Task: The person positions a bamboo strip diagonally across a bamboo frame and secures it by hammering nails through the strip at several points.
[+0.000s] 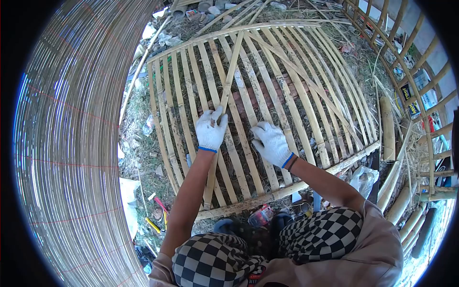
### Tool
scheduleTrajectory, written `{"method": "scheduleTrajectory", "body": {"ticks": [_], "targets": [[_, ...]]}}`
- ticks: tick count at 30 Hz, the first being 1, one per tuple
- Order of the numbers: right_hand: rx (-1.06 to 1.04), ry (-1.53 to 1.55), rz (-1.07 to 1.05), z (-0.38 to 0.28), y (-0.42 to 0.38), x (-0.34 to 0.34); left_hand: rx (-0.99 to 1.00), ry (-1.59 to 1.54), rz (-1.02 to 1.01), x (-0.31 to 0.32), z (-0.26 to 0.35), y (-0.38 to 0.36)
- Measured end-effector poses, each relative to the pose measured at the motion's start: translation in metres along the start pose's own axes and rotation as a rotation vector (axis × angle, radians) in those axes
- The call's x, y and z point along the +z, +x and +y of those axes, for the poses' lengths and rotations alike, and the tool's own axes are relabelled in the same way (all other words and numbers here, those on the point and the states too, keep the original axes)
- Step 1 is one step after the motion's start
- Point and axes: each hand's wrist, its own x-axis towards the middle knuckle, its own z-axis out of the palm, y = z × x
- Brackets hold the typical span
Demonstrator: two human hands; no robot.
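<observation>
A panel of pale bamboo slats (249, 109) lies over the ground in front of my knees. One long diagonal bamboo strip (232, 68) crosses it from the top edge towards the lower left. My left hand (209, 131), in a white glove with a blue cuff, has its thumb and fingers closed around this strip near the panel's middle. My right hand (273, 144), gloved the same way, is to the right over the slats, its fingers curled with the thumb close to them. What sits between those right fingertips is hidden.
Another diagonal strip (306, 79) crosses the panel's right side. A large screen of thin slats (71, 143) stands at left, a bamboo lattice (416, 71) at right. Bamboo poles (387, 129), a yellow-handled tool (153, 226) and a clear plastic bag (364, 180) lie around the panel.
</observation>
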Motion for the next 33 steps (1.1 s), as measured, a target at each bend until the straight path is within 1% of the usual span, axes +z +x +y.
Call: {"method": "scheduleTrajectory", "body": {"ticks": [4,10,13,19,25,29,33], "targets": [[-0.029,-0.021,0.017,0.001,0.001,0.002,0.012,-0.06,0.027,0.002,-0.006,-0.003],[-0.039,-0.021,0.024,0.002,0.0,0.003,-0.03,-0.055,-0.017,-0.005,-0.001,0.002],[-0.042,-0.027,0.023,0.002,-0.001,0.004,-0.002,-0.05,-0.037,-0.009,-0.002,0.006],[-0.042,-0.016,0.032,0.001,-0.002,0.002,-0.098,-0.072,-0.069,-0.008,-0.002,0.004],[-0.062,-0.026,0.04,0.003,-0.002,0.005,-0.088,-0.059,-0.068,-0.007,-0.004,0.002],[-0.051,-0.027,0.03,0.004,-0.002,0.005,-0.086,-0.052,-0.044,-0.007,-0.001,0.001],[-0.077,-0.053,0.069,0.005,-0.004,0.008,0.006,-0.089,0.061,0.004,-0.013,-0.002]]}}
